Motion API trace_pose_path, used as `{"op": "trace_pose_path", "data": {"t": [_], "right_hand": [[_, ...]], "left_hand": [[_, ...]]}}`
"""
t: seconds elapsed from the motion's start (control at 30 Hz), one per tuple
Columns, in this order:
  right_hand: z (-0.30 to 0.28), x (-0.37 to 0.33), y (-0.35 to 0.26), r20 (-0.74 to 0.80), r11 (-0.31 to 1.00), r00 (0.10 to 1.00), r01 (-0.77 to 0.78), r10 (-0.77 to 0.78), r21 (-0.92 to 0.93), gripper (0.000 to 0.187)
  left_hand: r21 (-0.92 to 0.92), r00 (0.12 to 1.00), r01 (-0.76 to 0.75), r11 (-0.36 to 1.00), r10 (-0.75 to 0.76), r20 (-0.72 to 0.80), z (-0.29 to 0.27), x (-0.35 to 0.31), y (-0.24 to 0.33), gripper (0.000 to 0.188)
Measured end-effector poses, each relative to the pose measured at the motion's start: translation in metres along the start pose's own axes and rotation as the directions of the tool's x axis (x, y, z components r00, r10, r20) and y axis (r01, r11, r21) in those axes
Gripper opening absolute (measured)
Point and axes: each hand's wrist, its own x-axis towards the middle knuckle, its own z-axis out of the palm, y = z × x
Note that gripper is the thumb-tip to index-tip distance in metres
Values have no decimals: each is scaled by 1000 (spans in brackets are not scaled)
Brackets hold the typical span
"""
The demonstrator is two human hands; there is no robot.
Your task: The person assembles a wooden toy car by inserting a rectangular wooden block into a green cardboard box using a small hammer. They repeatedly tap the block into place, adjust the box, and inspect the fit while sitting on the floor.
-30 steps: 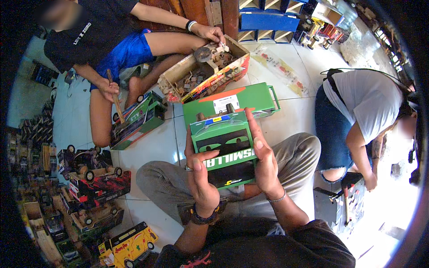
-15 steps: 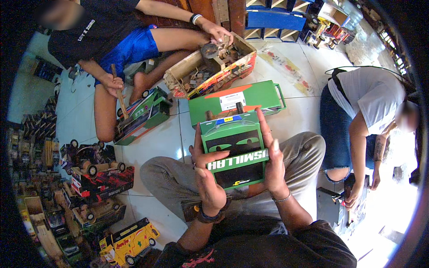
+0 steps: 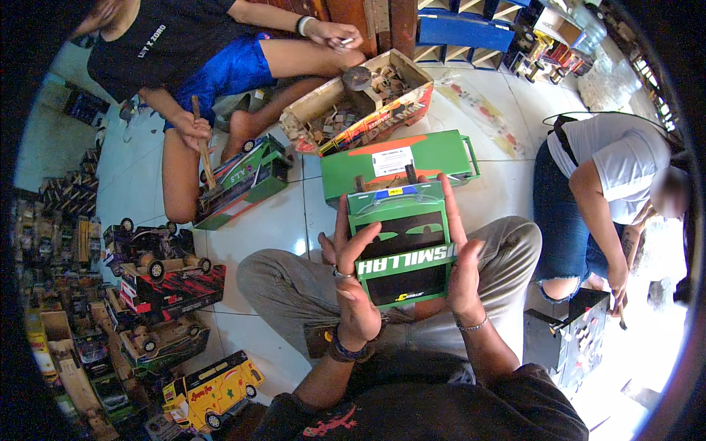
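Head view: the left hand point(image 3: 357, 301) and the right hand point(image 3: 464, 275) are clamped on opposite sides of a green toy truck point(image 3: 402, 250), raised over the lap between the bent knees. The left thumb curls over the front panel while the right fingers lie straight along the side; squeezing from both flanks likely keeps the weight even and the front turned up toward the wearer's eyes. Just beyond it, a green box point(image 3: 435, 156) lies flat on the floor point(image 3: 276, 229), its broad face stably down; whether it touches the truck is hard to tell. Farther out stands a wooden box point(image 3: 399, 116) of scraps, its walls probably stopping the bits from scattering, within reach of a co-worker point(image 3: 220, 77) who grips a stick point(image 3: 201, 143) upright. Toward the floor's left edge, toy trucks point(image 3: 173, 290) rest wheels up, perhaps so they cannot roll. A yellow truck point(image 3: 218, 389) sits near its lower left corner. At the right, another person point(image 3: 610, 165) bends over a dark box point(image 3: 560, 338).
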Motion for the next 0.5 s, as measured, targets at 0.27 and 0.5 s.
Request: {"op": "trace_pose_path", "data": {"t": [0.27, 0.5], "right_hand": [[1, -2, 3, 17, 988, 994, -107, 105, 113, 120], [-4, -2, 10, 15, 995, 997, -79, 79, 60, 122]], "left_hand": [[85, 998, -19, 996, 14, 54, -7, -4, -1, 104], [1, 991, -39, 999, 38, 129, -9, -4, -10, 128]]}}
